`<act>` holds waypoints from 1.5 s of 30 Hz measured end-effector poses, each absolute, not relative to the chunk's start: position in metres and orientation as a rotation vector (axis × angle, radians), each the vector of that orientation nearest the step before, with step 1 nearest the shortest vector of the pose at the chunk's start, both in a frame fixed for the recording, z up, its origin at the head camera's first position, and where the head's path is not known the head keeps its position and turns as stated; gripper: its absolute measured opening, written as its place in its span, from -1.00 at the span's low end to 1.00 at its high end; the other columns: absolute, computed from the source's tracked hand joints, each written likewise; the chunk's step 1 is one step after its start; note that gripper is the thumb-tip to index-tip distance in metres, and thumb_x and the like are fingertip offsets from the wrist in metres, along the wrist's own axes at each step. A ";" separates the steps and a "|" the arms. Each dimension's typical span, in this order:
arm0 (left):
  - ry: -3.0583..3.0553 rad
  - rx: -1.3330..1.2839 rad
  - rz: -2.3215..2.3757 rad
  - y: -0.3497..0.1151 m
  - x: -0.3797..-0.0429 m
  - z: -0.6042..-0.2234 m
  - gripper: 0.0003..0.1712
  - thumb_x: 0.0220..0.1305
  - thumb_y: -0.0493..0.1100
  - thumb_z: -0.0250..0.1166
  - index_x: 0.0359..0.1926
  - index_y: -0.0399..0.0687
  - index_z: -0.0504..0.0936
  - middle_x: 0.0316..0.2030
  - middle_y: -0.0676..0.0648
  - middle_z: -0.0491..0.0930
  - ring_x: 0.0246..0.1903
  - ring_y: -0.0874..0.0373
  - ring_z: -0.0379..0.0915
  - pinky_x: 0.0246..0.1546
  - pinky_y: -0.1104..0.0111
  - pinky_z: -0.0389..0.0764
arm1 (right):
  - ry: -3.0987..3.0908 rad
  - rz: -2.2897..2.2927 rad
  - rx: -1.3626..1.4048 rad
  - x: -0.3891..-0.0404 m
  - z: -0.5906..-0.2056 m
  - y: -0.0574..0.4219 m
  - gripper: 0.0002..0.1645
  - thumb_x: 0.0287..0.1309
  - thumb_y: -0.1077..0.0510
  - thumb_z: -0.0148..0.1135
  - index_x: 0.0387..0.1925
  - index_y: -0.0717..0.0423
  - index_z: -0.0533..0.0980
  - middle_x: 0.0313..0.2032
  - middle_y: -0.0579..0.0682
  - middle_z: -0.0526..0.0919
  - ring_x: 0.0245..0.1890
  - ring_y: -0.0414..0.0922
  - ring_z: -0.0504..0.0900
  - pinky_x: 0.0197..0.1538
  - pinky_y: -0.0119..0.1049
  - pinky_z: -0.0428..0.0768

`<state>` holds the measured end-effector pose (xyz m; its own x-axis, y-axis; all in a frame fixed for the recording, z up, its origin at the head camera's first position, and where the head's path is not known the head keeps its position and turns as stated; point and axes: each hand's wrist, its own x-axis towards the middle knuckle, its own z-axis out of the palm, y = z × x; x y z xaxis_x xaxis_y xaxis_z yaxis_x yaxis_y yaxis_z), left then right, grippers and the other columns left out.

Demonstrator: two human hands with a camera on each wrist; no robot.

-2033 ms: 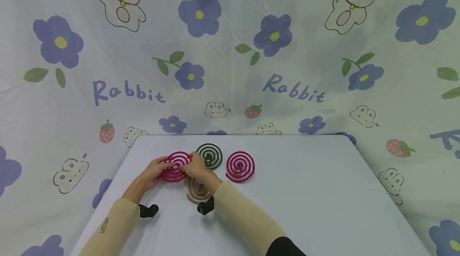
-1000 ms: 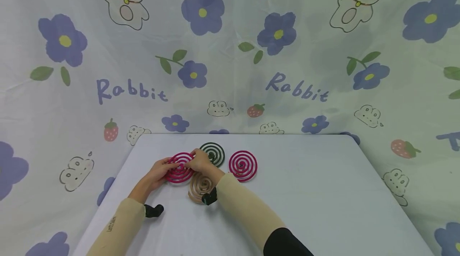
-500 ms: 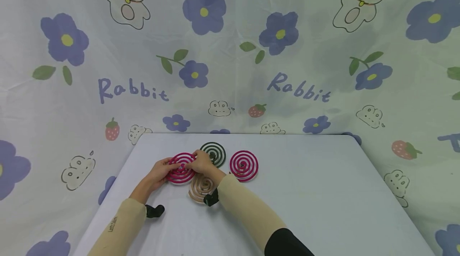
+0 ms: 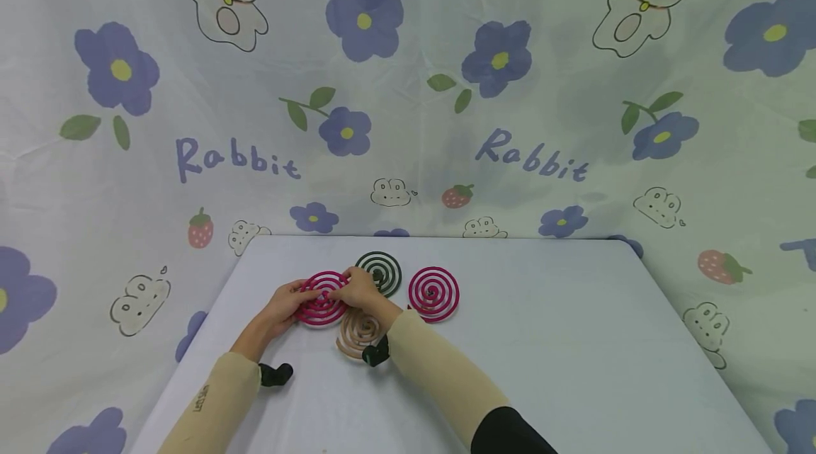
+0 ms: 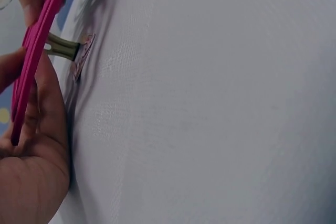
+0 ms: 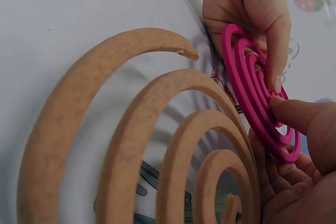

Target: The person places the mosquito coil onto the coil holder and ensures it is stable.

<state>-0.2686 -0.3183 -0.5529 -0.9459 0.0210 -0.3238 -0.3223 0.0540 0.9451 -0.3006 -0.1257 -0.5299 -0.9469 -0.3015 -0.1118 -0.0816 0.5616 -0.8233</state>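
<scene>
Both hands are at a pink mosquito coil (image 4: 319, 321) on the left part of the table. The left hand (image 4: 279, 309) grips its left side, thumb on the upper face. From the right, the right hand (image 4: 358, 289) pinches it, with thumb near the centre and fingers beneath. In the left wrist view the pink coil (image 5: 35, 45) is raised off the cloth, and an olive-green stand (image 5: 63, 47) with a flat foot shows behind it. A tan mosquito coil (image 6: 118, 156) lies close under the right wrist, partly covered in the head view.
A dark green coil (image 4: 390, 275) sits just behind the right hand, raised on a small stand. A second pink coil (image 4: 433, 291) is to its right. The white table (image 4: 561, 355) ends at a printed rabbit-and-flower curtain (image 4: 408, 86).
The head view has shifted slightly, so everything appears a little further right. Both hands keep their hold on the pink coil, with only slight movement of the fingers.
</scene>
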 end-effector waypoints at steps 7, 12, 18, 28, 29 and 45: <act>2.073 -0.302 1.990 -0.319 -0.269 -0.555 -0.23 0.27 -0.10 0.35 0.34 -0.36 0.21 0.07 -0.21 0.50 -0.14 0.17 0.55 -0.14 0.33 0.62 | 2.552 -1.348 -0.309 -0.300 -0.530 -0.128 -0.49 -0.05 0.07 0.54 -0.09 0.19 0.53 -0.27 -0.03 0.57 -0.23 -0.16 0.55 -0.23 -0.38 0.59; 2.061 -0.304 1.994 -0.320 -0.269 -0.556 -0.23 0.26 -0.11 0.35 0.33 -0.36 0.22 0.04 -0.18 0.52 -0.15 0.17 0.55 -0.15 0.33 0.62 | 2.533 -1.361 -0.295 -0.298 -0.529 -0.128 -0.47 -0.06 0.08 0.54 -0.08 0.20 0.53 -0.25 -0.02 0.57 -0.21 -0.15 0.55 -0.21 -0.36 0.60; 2.044 -0.285 2.006 -0.321 -0.268 -0.557 -0.25 0.28 -0.12 0.34 0.34 -0.36 0.21 0.03 -0.17 0.54 -0.13 0.16 0.57 -0.14 0.32 0.62 | 2.538 -1.366 -0.323 -0.296 -0.526 -0.127 -0.53 -0.02 0.11 0.51 -0.10 0.21 0.53 -0.30 -0.04 0.56 -0.27 -0.18 0.54 -0.25 -0.39 0.58; 2.046 -0.268 1.985 -0.321 -0.267 -0.556 -0.22 0.28 -0.12 0.34 0.35 -0.37 0.18 0.04 -0.19 0.54 -0.12 0.14 0.57 -0.11 0.30 0.61 | 2.543 -1.343 -0.302 -0.295 -0.527 -0.127 -0.55 -0.09 0.10 0.56 -0.19 0.16 0.55 -0.33 -0.06 0.55 -0.30 -0.18 0.52 -0.29 -0.38 0.58; 2.049 -0.269 1.984 -0.321 -0.267 -0.557 -0.22 0.28 -0.12 0.34 0.35 -0.37 0.18 0.04 -0.19 0.55 -0.12 0.14 0.57 -0.11 0.30 0.61 | 2.545 -1.340 -0.305 -0.295 -0.527 -0.127 -0.55 -0.08 0.10 0.56 -0.18 0.17 0.55 -0.34 -0.06 0.55 -0.31 -0.19 0.52 -0.30 -0.39 0.58; 2.066 -0.256 2.000 -0.318 -0.268 -0.556 -0.25 0.29 -0.12 0.32 0.34 -0.38 0.21 0.07 -0.19 0.51 -0.12 0.18 0.54 -0.13 0.34 0.61 | 2.549 -1.328 -0.254 -0.303 -0.529 -0.130 -0.55 -0.11 0.08 0.57 -0.21 0.15 0.55 -0.34 -0.06 0.54 -0.31 -0.17 0.51 -0.28 -0.37 0.56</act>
